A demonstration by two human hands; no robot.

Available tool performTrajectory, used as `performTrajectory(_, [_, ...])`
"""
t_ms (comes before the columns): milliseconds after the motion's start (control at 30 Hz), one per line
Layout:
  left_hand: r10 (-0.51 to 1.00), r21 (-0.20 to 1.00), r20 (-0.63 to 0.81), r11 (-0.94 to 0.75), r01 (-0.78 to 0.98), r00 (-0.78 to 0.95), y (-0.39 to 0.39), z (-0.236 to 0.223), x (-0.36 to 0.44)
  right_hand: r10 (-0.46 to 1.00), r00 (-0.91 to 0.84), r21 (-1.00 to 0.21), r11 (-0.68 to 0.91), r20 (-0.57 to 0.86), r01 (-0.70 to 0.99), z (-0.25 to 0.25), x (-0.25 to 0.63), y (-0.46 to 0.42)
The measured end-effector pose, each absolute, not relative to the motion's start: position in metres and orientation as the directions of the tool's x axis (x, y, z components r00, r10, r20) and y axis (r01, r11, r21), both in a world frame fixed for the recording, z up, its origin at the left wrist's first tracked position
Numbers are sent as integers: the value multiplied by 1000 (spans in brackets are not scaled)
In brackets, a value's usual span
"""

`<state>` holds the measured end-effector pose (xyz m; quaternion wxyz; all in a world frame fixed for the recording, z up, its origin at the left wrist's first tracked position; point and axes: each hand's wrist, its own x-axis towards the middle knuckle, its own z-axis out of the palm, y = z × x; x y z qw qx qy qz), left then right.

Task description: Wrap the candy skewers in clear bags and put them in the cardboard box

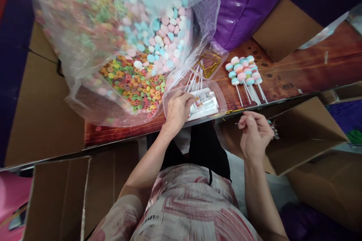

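My left hand (pixel 177 111) reaches over a clear plastic tray (pixel 222 99), its thumb and fingers pinched at the edge of a small printed plastic bag (pixel 205 102) on a stack inside. To the right, just off the table's front edge, my right hand (pixel 256 131) is closed. A thin pale tip pokes out of its fingers; what it belongs to is hidden. Skewered candies (pixel 244 70) in pink, blue and white, on white sticks, lie together on the table. Loose white sticks (pixel 196 77) lie behind the tray, beside a container of gold twist ties (pixel 210 66).
Large clear bags hold ring-shaped gummies (pixel 135 86) and pastel round candies (pixel 166 34) at the left. Several gold ties (pixel 233 111) lie along the wooden table's (pixel 283 79) front edge. An open cardboard box (pixel 305 131) stands below at right, another box (pixel 59 196) below at left.
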<state>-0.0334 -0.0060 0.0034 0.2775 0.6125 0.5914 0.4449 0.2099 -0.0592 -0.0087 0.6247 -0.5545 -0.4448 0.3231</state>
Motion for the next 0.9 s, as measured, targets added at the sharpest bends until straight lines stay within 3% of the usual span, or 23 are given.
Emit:
performTrajectory(133, [953,958,204,-147,247,-224,-5,10,-36,936,147,-895,248,320,370,21,174,-54])
performTrajectory(233, [943,987,16,-69,-147,-332,-5,17,-35,944,4,-872,304,331,384,30,150,-46])
performTrajectory(300, [936,888,-162,-1,-460,-314,-5,23,-31,961,-7,-905,264,277,333,30,132,-41])
performTrajectory(367, [926,770,-261,29,-637,-274,-7,30,-25,978,3,-942,199,207,270,29,114,-38])
performTrajectory(667, [918,631,-339,59,-774,-206,-24,35,-3,985,145,-994,98,88,-58,22,94,-29])
performTrajectory(900, [908,586,-380,90,-806,-174,-28,35,4,975,95,-974,190,202,126,36,115,-32])
